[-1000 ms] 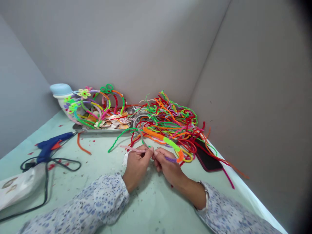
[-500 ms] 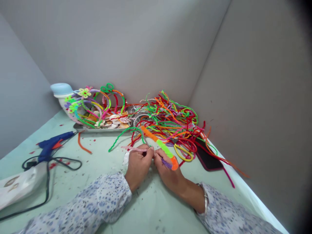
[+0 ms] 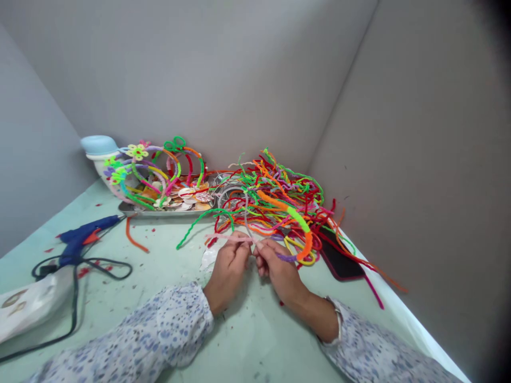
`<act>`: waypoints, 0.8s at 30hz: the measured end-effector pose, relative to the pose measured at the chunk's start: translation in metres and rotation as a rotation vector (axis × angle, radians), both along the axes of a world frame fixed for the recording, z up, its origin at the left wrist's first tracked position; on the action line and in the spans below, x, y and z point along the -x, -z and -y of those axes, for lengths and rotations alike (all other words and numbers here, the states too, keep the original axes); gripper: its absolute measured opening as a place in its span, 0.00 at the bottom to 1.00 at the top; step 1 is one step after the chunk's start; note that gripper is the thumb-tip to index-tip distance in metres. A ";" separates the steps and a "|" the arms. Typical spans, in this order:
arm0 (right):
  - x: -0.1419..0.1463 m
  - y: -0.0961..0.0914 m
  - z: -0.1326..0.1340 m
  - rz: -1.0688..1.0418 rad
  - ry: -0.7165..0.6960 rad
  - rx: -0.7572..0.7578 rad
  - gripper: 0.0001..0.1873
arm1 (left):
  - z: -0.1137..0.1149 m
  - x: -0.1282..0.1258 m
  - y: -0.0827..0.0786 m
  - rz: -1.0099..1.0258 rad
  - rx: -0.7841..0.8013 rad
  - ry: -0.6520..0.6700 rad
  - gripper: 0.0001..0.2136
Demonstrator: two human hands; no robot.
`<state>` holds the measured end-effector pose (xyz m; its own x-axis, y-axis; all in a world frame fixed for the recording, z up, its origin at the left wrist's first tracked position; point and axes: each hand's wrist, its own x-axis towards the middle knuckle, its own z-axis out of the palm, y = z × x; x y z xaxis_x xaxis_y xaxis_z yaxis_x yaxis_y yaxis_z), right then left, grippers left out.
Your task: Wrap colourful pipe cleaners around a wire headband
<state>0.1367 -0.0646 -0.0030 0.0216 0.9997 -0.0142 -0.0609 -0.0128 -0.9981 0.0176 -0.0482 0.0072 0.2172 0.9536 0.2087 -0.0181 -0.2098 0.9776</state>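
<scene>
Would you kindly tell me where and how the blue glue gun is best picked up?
Probably by the handle, from the near left: the blue glue gun appears to lie on its side, handle toward the camera, nozzle toward the tray. The cord loops beside the handle.

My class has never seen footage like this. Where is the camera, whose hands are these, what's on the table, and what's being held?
There's no machine here: just one person's bare hands. Every picture comes from a single camera worn on that person's head, looking forward and down. The right hand holds a curved headband, partly wrapped in orange, green and purple. The left hand holds a pink pipe cleaner, which meets the band near the fingertips.

On the table, a metal tray contains shells, with colourful headbands standing there too. To its right is a tangle of pipe cleaners, partly covering a phone. A blue glue gun lies at the left.
</scene>
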 end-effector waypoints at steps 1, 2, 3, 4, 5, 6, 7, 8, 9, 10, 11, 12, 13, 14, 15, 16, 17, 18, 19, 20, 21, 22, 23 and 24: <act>0.000 0.001 -0.001 -0.012 -0.007 0.005 0.14 | -0.001 0.000 0.001 0.020 0.026 0.006 0.08; -0.001 0.001 -0.001 -0.017 -0.012 0.006 0.14 | -0.003 0.000 0.001 0.041 0.051 0.015 0.07; -0.001 0.002 -0.002 -0.022 -0.018 0.006 0.14 | -0.004 0.000 0.002 0.060 0.075 0.028 0.07; -0.001 0.003 -0.002 -0.027 -0.025 0.007 0.14 | -0.005 0.000 0.002 0.080 0.096 0.043 0.07; -0.002 0.003 -0.002 -0.034 -0.030 0.008 0.14 | -0.005 0.000 0.003 0.100 0.112 0.058 0.07; -0.002 0.004 -0.002 -0.039 -0.035 0.008 0.14 | -0.006 0.000 0.003 0.117 0.123 0.070 0.07; -0.002 0.004 -0.002 -0.042 -0.038 0.006 0.14 | -0.006 0.000 0.003 0.133 0.130 0.079 0.07; -0.002 0.005 -0.002 -0.041 -0.039 0.003 0.14 | -0.006 0.000 0.002 0.144 0.136 0.086 0.07; -0.002 0.005 -0.003 -0.039 -0.040 0.002 0.14 | -0.006 0.000 0.002 0.154 0.144 0.091 0.07; -0.002 0.005 -0.003 -0.036 -0.041 0.003 0.14 | -0.006 0.000 0.001 0.165 0.154 0.096 0.07; -0.002 0.006 -0.003 -0.033 -0.045 0.007 0.14 | -0.006 0.000 0.001 0.176 0.166 0.102 0.07; -0.002 0.006 -0.004 -0.034 -0.051 0.011 0.14 | -0.006 0.000 0.001 0.185 0.177 0.107 0.06; -0.002 0.006 -0.004 -0.038 -0.055 0.015 0.14 | -0.006 -0.001 0.001 0.193 0.186 0.112 0.06; -0.002 0.007 -0.004 -0.042 -0.057 0.020 0.14 | -0.007 -0.001 0.001 0.196 0.195 0.117 0.06; -0.002 0.007 -0.004 -0.046 -0.057 0.023 0.14 | -0.007 -0.001 0.001 0.197 0.202 0.119 0.06; -0.002 0.007 -0.004 -0.052 -0.057 0.026 0.15 | -0.008 -0.001 0.002 0.195 0.209 0.123 0.07; -0.002 0.006 -0.005 -0.059 -0.057 0.029 0.15 | -0.008 -0.001 0.003 0.194 0.217 0.124 0.07; -0.002 0.006 -0.005 -0.066 -0.056 0.032 0.15 | -0.008 -0.001 0.003 0.195 0.223 0.124 0.08; -0.002 0.006 -0.005 -0.073 -0.057 0.036 0.15 | -0.008 -0.001 0.004 0.198 0.230 0.124 0.08; -0.002 0.006 -0.005 -0.083 -0.059 0.041 0.15 | -0.009 -0.001 0.004 0.204 0.235 0.123 0.08; -0.002 0.006 -0.005 -0.092 -0.060 0.046 0.15 | -0.009 -0.001 0.005 0.208 0.241 0.124 0.08; -0.002 0.006 -0.006 -0.098 -0.061 0.051 0.15 | -0.009 -0.001 0.005 0.211 0.247 0.129 0.08; -0.002 0.006 -0.006 -0.104 -0.062 0.057 0.15 | -0.009 -0.001 0.006 0.212 0.250 0.133 0.09; -0.002 0.006 -0.006 -0.109 -0.064 0.061 0.15 | -0.009 -0.001 0.006 0.215 0.251 0.137 0.09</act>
<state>0.1390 -0.0587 -0.0093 -0.0471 0.9962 -0.0737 -0.1661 -0.0806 -0.9828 0.0187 -0.0390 0.0008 0.3230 0.9460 0.0267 -0.2400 0.0546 0.9692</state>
